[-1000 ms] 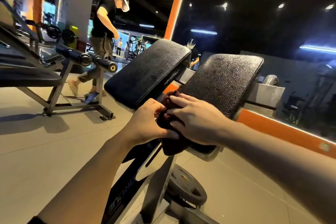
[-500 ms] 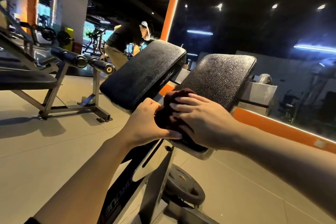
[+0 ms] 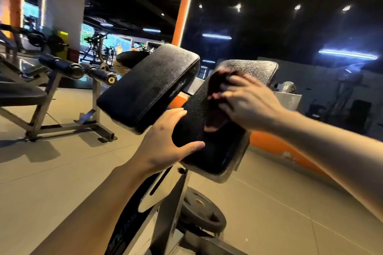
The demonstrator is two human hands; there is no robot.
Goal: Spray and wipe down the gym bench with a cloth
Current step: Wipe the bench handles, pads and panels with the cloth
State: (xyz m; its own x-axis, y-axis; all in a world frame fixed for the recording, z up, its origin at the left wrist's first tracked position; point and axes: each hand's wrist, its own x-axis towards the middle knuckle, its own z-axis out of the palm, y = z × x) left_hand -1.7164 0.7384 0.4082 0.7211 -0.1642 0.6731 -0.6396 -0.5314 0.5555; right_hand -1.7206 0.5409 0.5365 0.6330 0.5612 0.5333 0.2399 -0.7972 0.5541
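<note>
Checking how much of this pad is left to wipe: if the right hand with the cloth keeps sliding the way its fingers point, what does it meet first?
Likely more of the right pad, then its top edge; the right hand presses the cloth there. Beyond looks free, though depth is unclear.

A dark crumpled cloth (image 3: 217, 97) lies on the right black textured pad (image 3: 238, 80) (left black textured pad (image 3: 149, 87) just beside), round weight plate (image 3: 202, 212) below.
</note>
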